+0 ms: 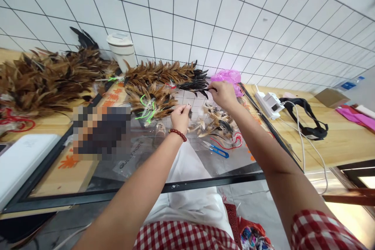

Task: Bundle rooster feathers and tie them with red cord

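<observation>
My left hand (179, 119), with a beaded bracelet at the wrist, pinches a small dark feather (190, 114) above the clear tabletop. Farther right and forward, my right hand (224, 94) has its fingers closed at the tips of the black feathers (195, 85). These black feathers lie at the right end of a long brown feather strip (161, 72). A brown feather bunch (154, 99) with green and white ties sits left of my left hand. Between and below my hands is a loose pile of pale and dark feathers (218, 121).
Blue thread snips (219, 151) and red string (236, 140) lie near the pile. A pink plastic bag (227, 76) is behind my right hand. A white bin (121, 50) and a large feather heap (43, 78) stand left; a power strip (269, 104) and black strap (306, 121) lie right.
</observation>
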`<move>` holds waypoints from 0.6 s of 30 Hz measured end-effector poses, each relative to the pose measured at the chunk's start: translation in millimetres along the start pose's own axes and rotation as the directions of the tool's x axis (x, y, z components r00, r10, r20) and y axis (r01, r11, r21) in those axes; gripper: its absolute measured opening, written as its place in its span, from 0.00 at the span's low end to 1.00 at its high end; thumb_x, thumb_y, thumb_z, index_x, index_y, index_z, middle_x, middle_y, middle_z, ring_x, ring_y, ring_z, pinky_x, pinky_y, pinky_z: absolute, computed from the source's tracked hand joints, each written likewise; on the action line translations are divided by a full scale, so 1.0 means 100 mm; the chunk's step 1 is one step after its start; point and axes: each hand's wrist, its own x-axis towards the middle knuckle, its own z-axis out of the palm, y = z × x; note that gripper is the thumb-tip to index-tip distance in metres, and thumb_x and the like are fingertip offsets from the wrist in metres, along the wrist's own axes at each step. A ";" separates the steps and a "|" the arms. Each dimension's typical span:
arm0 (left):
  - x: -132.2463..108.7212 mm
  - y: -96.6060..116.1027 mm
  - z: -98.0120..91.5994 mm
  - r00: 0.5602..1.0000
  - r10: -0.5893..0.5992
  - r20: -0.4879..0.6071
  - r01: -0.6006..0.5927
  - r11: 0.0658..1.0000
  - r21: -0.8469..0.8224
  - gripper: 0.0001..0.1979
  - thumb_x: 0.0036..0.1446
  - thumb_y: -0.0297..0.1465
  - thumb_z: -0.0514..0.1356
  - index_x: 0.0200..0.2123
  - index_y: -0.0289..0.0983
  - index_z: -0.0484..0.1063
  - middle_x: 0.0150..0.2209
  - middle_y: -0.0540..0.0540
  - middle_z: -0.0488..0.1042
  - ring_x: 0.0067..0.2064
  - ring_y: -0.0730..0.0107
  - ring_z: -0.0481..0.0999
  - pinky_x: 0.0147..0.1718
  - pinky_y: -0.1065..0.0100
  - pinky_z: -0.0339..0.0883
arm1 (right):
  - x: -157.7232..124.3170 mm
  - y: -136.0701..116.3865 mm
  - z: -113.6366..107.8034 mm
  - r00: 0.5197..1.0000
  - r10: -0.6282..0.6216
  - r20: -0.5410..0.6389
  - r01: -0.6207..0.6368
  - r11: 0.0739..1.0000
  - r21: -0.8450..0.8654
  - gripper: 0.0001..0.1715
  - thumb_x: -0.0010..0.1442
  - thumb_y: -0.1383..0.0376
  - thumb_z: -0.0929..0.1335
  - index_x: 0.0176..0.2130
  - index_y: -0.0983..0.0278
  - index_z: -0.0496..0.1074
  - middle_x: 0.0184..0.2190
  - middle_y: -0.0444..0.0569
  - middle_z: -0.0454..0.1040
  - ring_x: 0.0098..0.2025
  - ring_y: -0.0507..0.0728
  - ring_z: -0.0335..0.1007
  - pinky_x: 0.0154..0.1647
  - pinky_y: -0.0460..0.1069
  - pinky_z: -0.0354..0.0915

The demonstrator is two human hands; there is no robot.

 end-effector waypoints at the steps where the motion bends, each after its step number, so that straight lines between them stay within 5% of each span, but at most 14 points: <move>1: 0.00 -0.01 0.00 1.000 0.020 0.006 -0.020 1.000 0.002 0.04 0.47 0.30 0.63 0.22 0.37 0.77 0.24 0.51 0.73 0.30 0.74 0.70 0.33 0.73 0.62 | 0.15 -0.04 0.04 1.000 0.002 0.010 -0.001 1.000 -0.014 0.14 0.58 0.68 0.63 0.40 0.62 0.77 0.38 0.51 0.78 0.44 0.64 0.68 0.47 0.56 0.58; 6: 0.00 -0.02 0.00 0.999 0.051 0.019 -0.050 0.999 -0.014 0.04 0.46 0.29 0.64 0.21 0.38 0.77 0.27 0.49 0.75 0.34 0.70 0.72 0.41 0.69 0.64 | 0.73 -0.19 0.45 1.000 0.017 0.024 -0.015 0.997 -0.081 0.14 0.58 0.68 0.64 0.41 0.60 0.78 0.41 0.53 0.77 0.47 0.65 0.66 0.48 0.59 0.57; 11: -0.01 -0.01 -0.01 0.998 0.064 0.027 -0.065 0.997 0.031 0.04 0.48 0.29 0.63 0.23 0.39 0.77 0.29 0.48 0.75 0.37 0.68 0.72 0.45 0.68 0.63 | 0.94 -0.24 0.80 0.997 0.050 0.053 -0.046 0.996 -0.074 0.13 0.58 0.66 0.66 0.42 0.60 0.78 0.44 0.54 0.76 0.49 0.66 0.66 0.49 0.60 0.58; 14: -0.01 -0.01 -0.01 0.996 0.081 0.025 -0.082 0.996 0.041 0.05 0.48 0.28 0.62 0.23 0.39 0.77 0.29 0.48 0.75 0.36 0.69 0.72 0.44 0.68 0.63 | 0.87 -0.17 0.78 0.998 0.059 0.030 -0.059 0.998 -0.016 0.15 0.56 0.64 0.68 0.45 0.60 0.77 0.47 0.53 0.74 0.49 0.65 0.66 0.49 0.60 0.59; 18: 0.00 0.00 0.00 0.995 0.099 0.020 -0.100 0.994 0.039 0.05 0.48 0.27 0.63 0.21 0.39 0.76 0.27 0.49 0.74 0.35 0.70 0.72 0.42 0.70 0.64 | 0.58 0.09 0.50 0.998 0.052 -0.019 -0.051 0.997 0.056 0.13 0.54 0.65 0.68 0.40 0.61 0.78 0.44 0.51 0.75 0.45 0.61 0.68 0.47 0.56 0.61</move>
